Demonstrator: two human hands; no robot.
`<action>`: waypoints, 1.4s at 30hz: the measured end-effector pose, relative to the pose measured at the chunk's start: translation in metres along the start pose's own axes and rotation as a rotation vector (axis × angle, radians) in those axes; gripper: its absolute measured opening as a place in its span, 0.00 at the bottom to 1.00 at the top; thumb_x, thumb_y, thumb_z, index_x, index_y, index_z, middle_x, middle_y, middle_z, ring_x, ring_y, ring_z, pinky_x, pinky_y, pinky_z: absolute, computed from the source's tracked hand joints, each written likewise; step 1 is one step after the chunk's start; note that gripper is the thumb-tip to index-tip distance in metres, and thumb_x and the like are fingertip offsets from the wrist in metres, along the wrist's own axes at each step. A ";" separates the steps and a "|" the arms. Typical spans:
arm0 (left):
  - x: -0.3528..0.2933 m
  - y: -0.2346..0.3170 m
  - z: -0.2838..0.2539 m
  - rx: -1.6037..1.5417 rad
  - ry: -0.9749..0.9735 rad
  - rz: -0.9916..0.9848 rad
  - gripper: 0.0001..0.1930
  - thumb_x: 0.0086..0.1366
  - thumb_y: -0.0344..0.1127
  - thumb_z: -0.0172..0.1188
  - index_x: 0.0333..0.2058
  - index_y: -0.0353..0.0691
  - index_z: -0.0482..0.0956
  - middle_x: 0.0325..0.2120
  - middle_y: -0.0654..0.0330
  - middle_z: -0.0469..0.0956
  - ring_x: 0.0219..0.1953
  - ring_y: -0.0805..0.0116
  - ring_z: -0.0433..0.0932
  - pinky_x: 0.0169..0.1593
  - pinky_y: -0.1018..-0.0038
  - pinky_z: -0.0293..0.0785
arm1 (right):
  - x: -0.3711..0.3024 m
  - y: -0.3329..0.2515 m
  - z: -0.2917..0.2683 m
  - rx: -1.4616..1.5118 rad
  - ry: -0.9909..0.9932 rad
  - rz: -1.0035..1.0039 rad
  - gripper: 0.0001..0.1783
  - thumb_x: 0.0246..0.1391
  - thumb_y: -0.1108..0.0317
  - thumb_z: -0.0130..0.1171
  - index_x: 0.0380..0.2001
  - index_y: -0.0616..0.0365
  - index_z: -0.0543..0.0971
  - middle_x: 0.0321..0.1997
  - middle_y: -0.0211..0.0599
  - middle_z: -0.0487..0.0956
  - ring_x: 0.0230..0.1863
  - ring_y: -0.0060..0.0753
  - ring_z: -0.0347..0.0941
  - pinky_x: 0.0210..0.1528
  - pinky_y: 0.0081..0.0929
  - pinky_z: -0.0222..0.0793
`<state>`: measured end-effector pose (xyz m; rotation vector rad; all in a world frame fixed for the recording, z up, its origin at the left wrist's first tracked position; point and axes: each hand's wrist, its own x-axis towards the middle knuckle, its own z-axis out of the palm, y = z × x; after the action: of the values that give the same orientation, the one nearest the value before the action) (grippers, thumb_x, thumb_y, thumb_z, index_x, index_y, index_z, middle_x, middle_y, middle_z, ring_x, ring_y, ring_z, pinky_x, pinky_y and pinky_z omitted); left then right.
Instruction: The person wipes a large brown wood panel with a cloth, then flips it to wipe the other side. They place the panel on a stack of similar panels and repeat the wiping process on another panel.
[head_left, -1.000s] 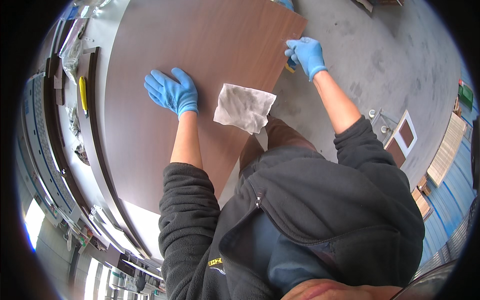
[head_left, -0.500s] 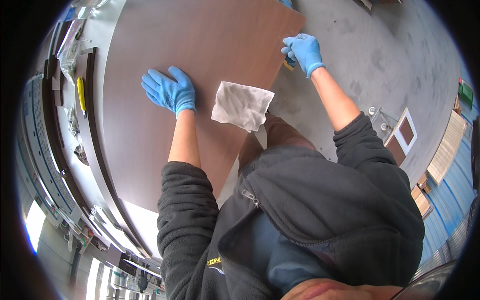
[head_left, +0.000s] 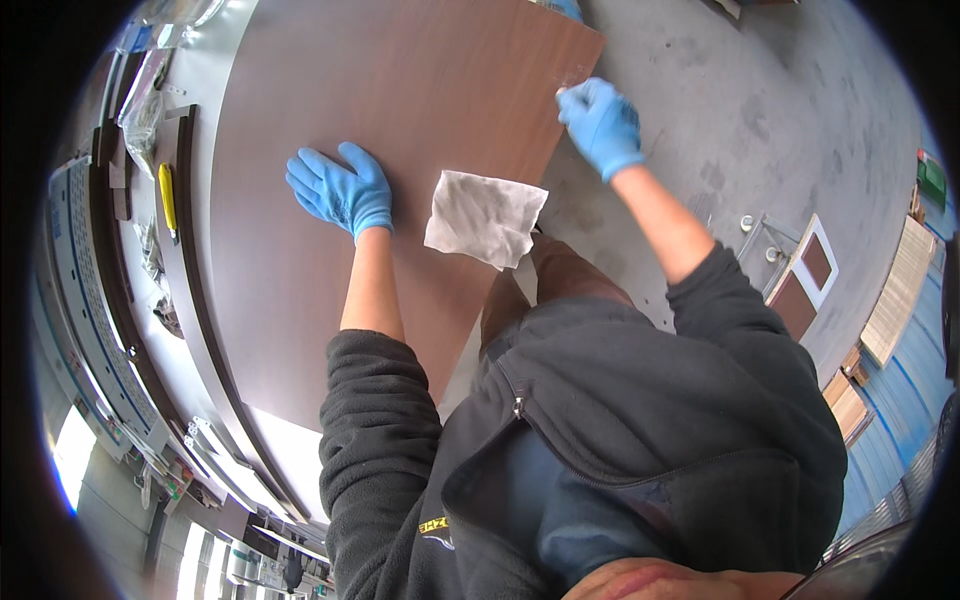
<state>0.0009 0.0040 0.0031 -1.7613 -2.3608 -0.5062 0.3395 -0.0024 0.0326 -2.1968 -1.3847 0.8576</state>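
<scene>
Near, a pale cloth is laid on the brown panel; leftward, the left hand is spread flat. The right hand, now drawn nearer, is blurred; its grip cannot be told. A far blue item is cropped.

And there, on the front of the dark jacket, we spot lettering: a small yellow patch carrying dark block characters, right beside the sleeve. Over at far left, on the long pale panel, we catch what may be printing, too tiny for us to read.
</scene>
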 end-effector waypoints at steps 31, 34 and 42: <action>-0.014 -0.018 0.030 -0.004 0.034 -0.095 0.40 0.70 0.57 0.58 0.68 0.28 0.72 0.72 0.35 0.68 0.77 0.35 0.60 0.79 0.44 0.49 | 0.110 0.003 0.049 -0.357 0.192 -1.187 0.48 0.63 0.36 0.64 0.74 0.60 0.70 0.80 0.54 0.67 0.82 0.57 0.58 0.82 0.55 0.51; -0.015 -0.022 0.028 -0.145 0.098 -0.151 0.41 0.70 0.58 0.58 0.69 0.28 0.71 0.74 0.33 0.63 0.79 0.34 0.55 0.80 0.42 0.45 | 0.126 0.013 0.056 -0.332 0.219 -1.258 0.49 0.63 0.34 0.63 0.74 0.61 0.70 0.81 0.53 0.65 0.82 0.56 0.58 0.82 0.56 0.51; -0.122 -0.056 -0.073 -0.590 0.288 -0.124 0.30 0.69 0.42 0.65 0.65 0.31 0.76 0.68 0.39 0.73 0.73 0.36 0.68 0.75 0.47 0.63 | 0.123 0.014 0.070 -0.407 0.269 -1.134 0.45 0.69 0.34 0.55 0.75 0.58 0.69 0.83 0.52 0.62 0.84 0.58 0.54 0.82 0.57 0.49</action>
<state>-0.0219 -0.1457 0.0224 -1.5842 -2.2577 -1.4907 0.3405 0.1032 -0.0618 -1.2459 -2.3416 -0.1384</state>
